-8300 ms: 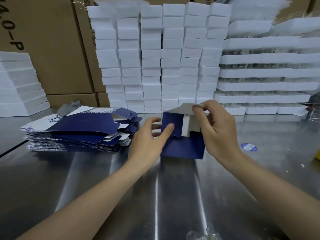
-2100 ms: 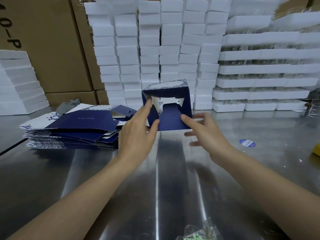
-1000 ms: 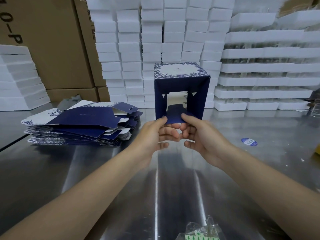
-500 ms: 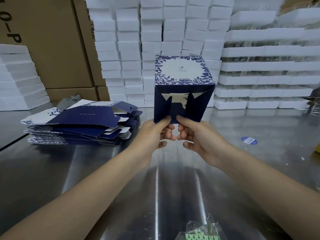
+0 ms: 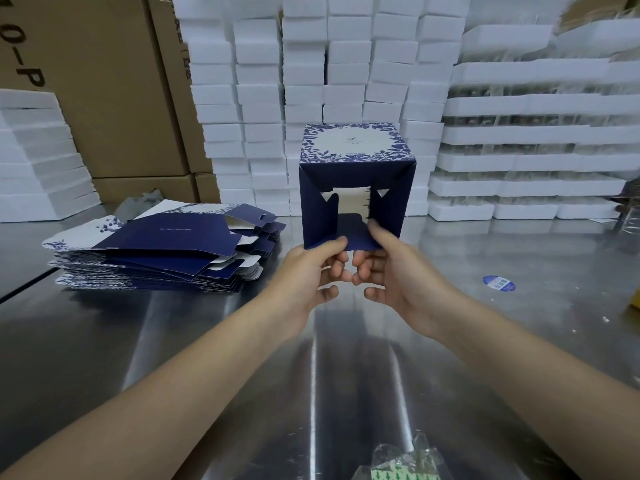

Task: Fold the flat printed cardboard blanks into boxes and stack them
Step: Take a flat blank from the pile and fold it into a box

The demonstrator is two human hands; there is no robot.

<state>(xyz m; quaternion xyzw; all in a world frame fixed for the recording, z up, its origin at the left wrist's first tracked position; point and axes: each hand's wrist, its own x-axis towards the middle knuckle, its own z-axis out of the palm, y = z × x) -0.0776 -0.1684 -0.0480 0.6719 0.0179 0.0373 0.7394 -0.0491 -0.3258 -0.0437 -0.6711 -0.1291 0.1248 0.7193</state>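
- We note the box [image 5: 356, 174] tipped back since half a second ago, its near end flaps gaping wider; it is held above the steel table [image 5: 207, 341], centre.
- Both the left hand [image 5: 304, 275] and right hand [image 5: 398, 271] pinch its bottom edge.
- We find flat blanks [image 5: 162, 251] stacked left; white foam blocks [image 5: 311, 81] line the far side.

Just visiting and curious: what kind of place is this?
Probably a packing workshop or warehouse: a stack of flat blanks on a steel table, stacked white foam trays, brown cartons behind.
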